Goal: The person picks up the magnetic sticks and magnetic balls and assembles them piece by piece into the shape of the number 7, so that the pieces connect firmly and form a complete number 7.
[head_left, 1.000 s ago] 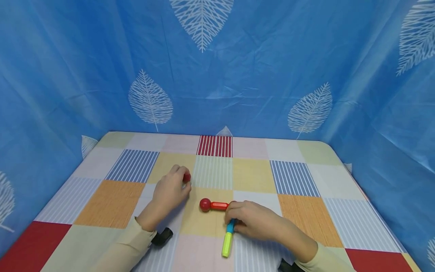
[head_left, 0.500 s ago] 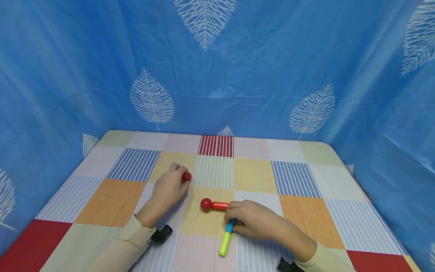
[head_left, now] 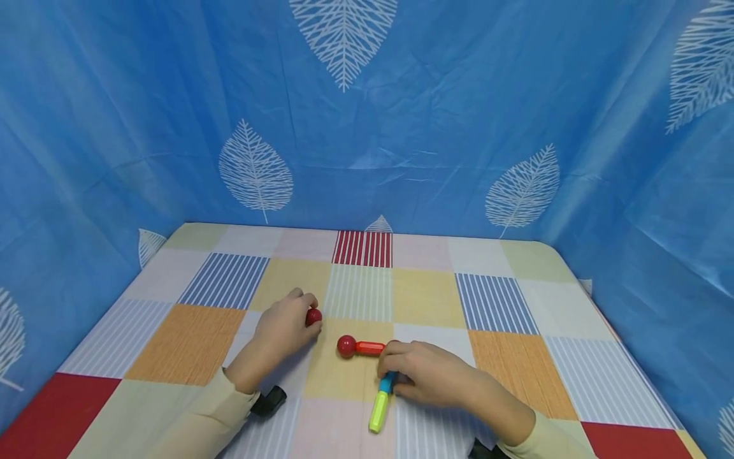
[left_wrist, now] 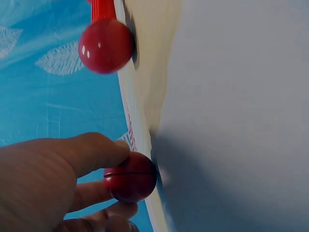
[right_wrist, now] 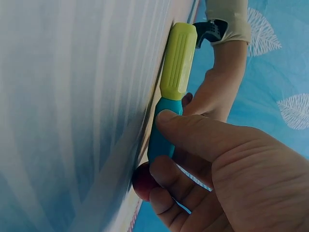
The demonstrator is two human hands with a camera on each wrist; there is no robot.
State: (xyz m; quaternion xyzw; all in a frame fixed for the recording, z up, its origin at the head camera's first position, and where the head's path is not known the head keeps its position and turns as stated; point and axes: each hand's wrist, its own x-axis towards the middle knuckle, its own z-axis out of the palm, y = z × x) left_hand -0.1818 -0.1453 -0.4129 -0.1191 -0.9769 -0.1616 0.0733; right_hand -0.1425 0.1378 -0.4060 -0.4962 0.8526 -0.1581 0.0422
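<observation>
My left hand pinches a red ball between thumb and fingers; a dark seam runs around the ball. It is low over the cloth in the head view. My right hand grips a blue stick, thumb on one side and fingers on the other. A yellow-green stick runs on from the blue one toward the near edge. At the blue stick's other end, a second red ball shows beside the right fingertips. From under the right hand a red stick reaches left to another red ball.
A patchwork-patterned cloth covers the table. Blue curtains with white leaf prints stand behind it and at both sides. Black wrist-worn devices sit under both forearms.
My left hand has drawn the red ball slightly toward the near side. The yellow-green end of the stick has swung a little left, while the right hand stays almost in place.
</observation>
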